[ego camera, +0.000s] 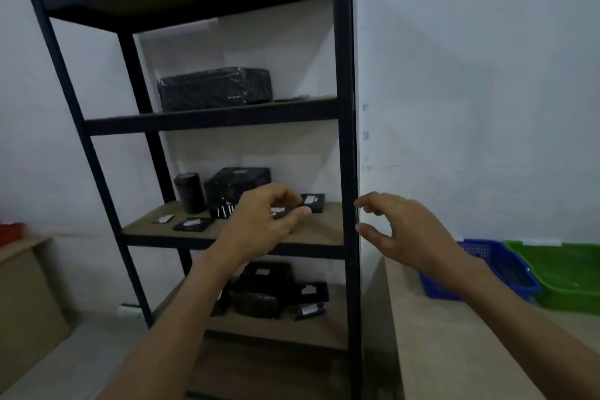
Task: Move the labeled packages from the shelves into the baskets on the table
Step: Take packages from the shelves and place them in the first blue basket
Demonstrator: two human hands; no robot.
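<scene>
Here, labeled package point(278, 212) within left hand point(259, 221).

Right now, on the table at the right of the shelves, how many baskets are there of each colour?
Blue basket: 1
Green basket: 1
Total: 2 baskets on the table
</scene>
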